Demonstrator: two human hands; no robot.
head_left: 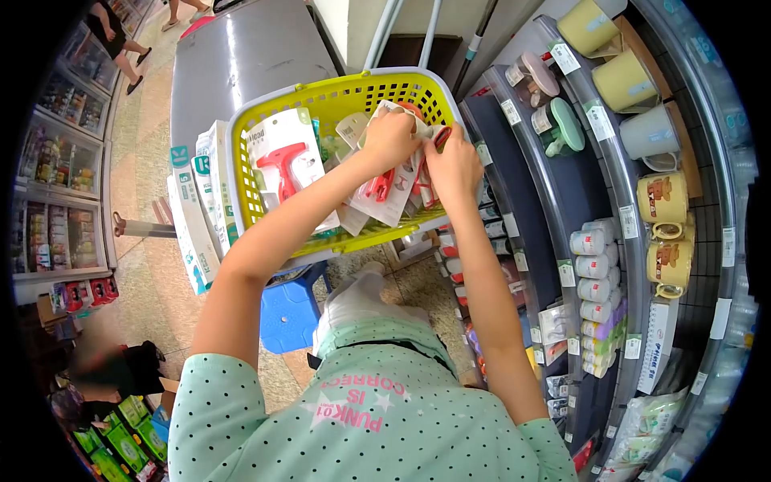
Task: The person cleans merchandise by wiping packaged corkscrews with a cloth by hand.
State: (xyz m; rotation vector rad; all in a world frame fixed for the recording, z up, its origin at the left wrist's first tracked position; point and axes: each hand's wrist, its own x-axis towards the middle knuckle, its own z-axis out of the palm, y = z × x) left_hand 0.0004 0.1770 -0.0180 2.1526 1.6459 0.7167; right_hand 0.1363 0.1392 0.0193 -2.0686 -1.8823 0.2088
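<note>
Over a yellow-green and grey plastic basket (265, 104), both hands are closed at the top of a white carded pack (393, 205) with a red item on it. My left hand (390, 138) has its fingers curled at the pack's upper edge. My right hand (454, 165) pinches close beside it, where a small red and black part (441, 136) shows; its kind is unclear. Left of them in the basket leans a carded red T-shaped peeler (281, 165). Other packs lie partly hidden under my arms and hands.
The basket rests at a grey metal surface (241, 56). White and teal packages (193, 209) stand at its left. Below is a blue stool (291, 313). Shelves on the right hold mugs (666, 201) and white rolls (593, 265). Other people are at the left.
</note>
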